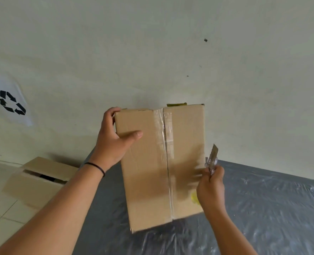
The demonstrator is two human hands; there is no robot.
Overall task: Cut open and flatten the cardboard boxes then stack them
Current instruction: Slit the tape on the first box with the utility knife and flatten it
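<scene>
- Cardboard box (161,162): you hold it up in front of you over the plastic-covered table (263,208), its taped face turned toward you. Its long axis runs near vertical, top edge leaning slightly left.
- Tape seam (166,153): clear tape down the middle of that face, running along the long axis from top edge to bottom edge; it looks uncut.
- Your left hand (113,138): grips the box's upper left corner, thumb laid across the front, fingers wrapped round the back edge.
- Your right hand (212,186): curled round a clear-handled utility knife (212,159), blade up, just off the box's right edge. This hand is nearer the seam.
- Judgement: the cut would call for the blade to travel left to the seam, then along it.
- Second box (40,179): on the floor to your left, flaps open.
</scene>
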